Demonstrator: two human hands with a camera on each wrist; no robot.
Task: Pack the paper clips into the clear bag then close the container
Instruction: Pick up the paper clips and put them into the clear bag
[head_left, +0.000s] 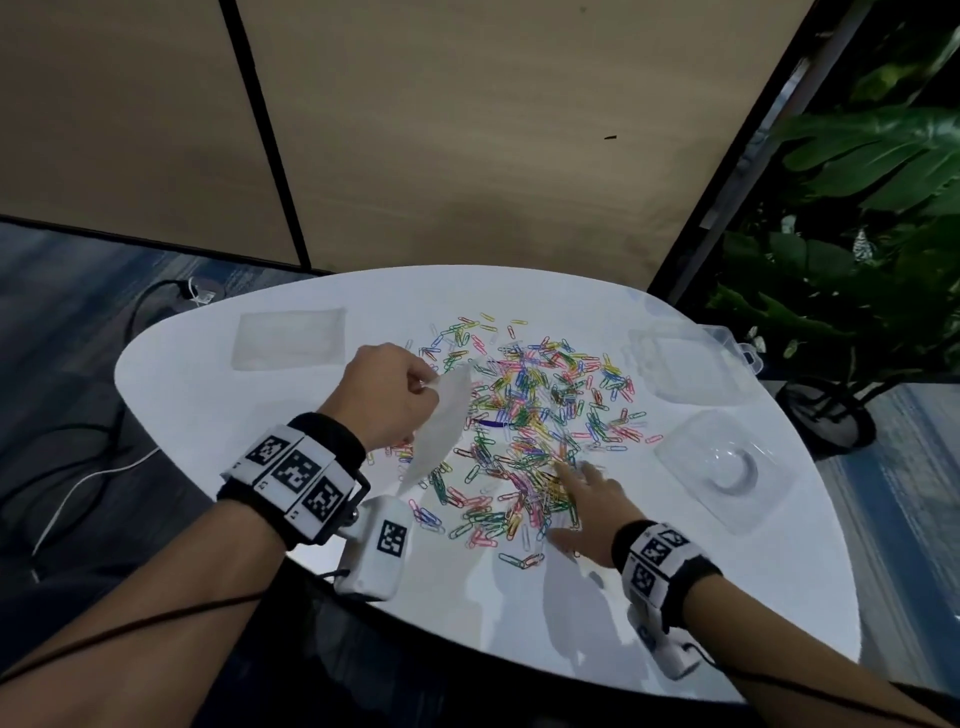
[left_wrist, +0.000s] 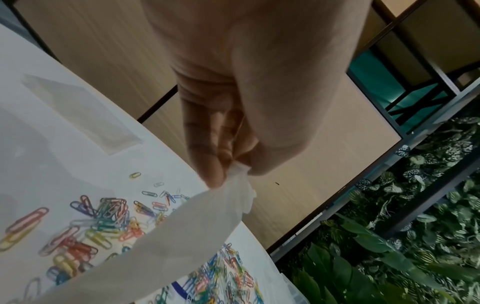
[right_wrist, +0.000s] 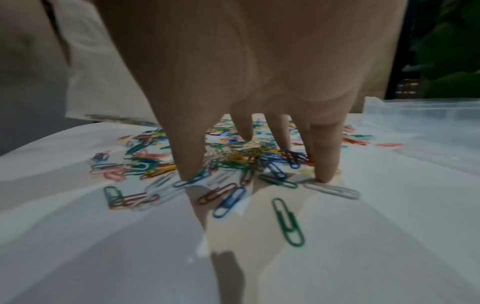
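Several coloured paper clips (head_left: 530, 415) lie scattered across the middle of the white round table (head_left: 649, 597). My left hand (head_left: 387, 397) pinches the top corner of a clear bag (head_left: 441, 421) and holds it up over the left side of the pile; in the left wrist view the bag (left_wrist: 197, 232) hangs from thumb and fingers (left_wrist: 207, 164). My right hand (head_left: 587, 504) rests with spread straight fingers on the near side of the pile; in the right wrist view its fingertips (right_wrist: 191, 166) touch the clips (right_wrist: 228, 201) and hold nothing.
A second flat clear bag (head_left: 288, 338) lies at the table's far left. An open clear plastic container (head_left: 691, 369) sits at the far right, and a clear lid or tray (head_left: 727, 467) lies nearer on the right. Plants (head_left: 857, 208) stand beyond the right edge.
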